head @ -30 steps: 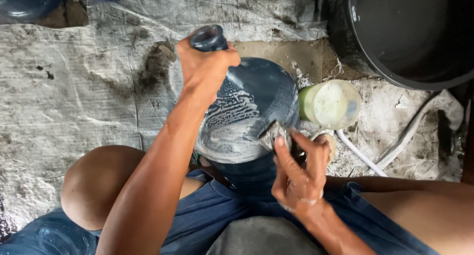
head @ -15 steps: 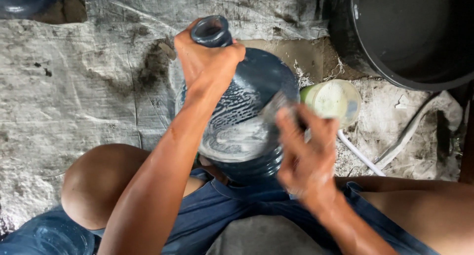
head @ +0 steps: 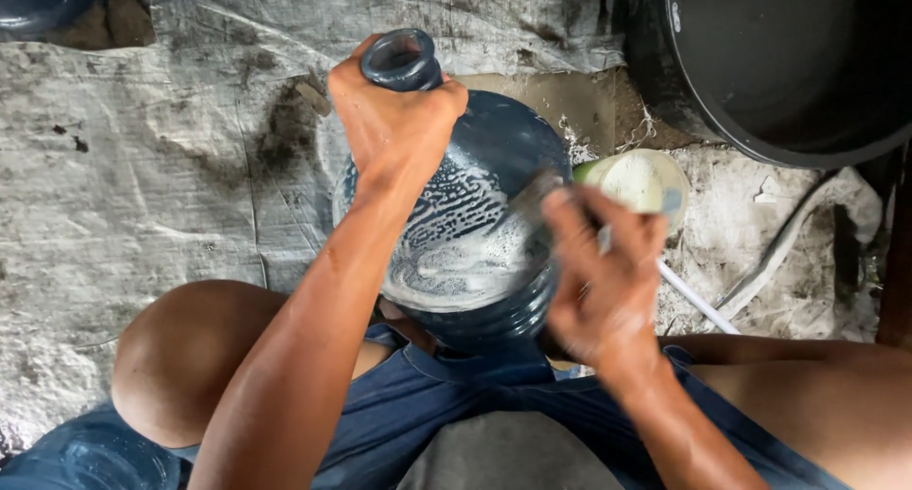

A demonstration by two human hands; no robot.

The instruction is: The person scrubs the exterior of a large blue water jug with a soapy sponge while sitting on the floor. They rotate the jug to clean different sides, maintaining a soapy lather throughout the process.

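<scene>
One black tub [head: 665, 91]: upper right, on the tarp-covered floor [head: 142, 167].
Blue water jug [head: 494, 167]: tilted between the knees, soapy.
Left hand [head: 394, 120]: clamped on the jug's neck.
Right hand [head: 603, 262]: blurred at the jug's side; grip unclear.
Green cup [head: 636, 181]: beside the jug.

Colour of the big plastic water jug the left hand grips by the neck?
Dark translucent blue, streaked with white suds; big plastic water jug shows best in the head view.

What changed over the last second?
The right hand, open low beside the blue water jug, rose onto its soapy side; it is motion-blurred and what it holds is unclear. The left hand kept gripping the neck; the small tub stayed put.
</scene>
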